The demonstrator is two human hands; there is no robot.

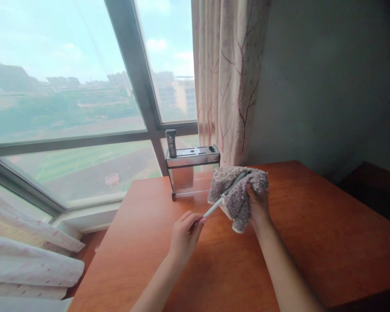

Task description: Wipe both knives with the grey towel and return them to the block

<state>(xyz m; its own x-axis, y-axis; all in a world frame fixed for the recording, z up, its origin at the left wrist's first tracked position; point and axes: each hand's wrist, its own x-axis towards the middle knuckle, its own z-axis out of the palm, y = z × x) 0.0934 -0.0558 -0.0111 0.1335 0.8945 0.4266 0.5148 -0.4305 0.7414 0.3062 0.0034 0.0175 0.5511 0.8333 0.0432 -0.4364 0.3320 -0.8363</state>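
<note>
My left hand (187, 230) is closed around the pale end of a slim, long-handled utensil (213, 209). Past a metal collar the utensil turns dark, and that part lies in a fold of a fluffy grey cloth (238, 203), so its exact kind is hidden. My right hand (257, 203) grips the cloth from its right side, thumb on top, with the fingers hidden behind. Both hands are above the brown table (211, 277). Just beyond the cloth stands a clear-sided knife block (192, 161) with a slotted metallic top; one black handle (171, 143) sticks up from its left end.
A large window (68, 86) with grey frames lies behind and left of the table. A patterned curtain (229, 82) hangs at the back, and another curtain (32, 260) is at lower left. A grey wall (325, 86) is on the right.
</note>
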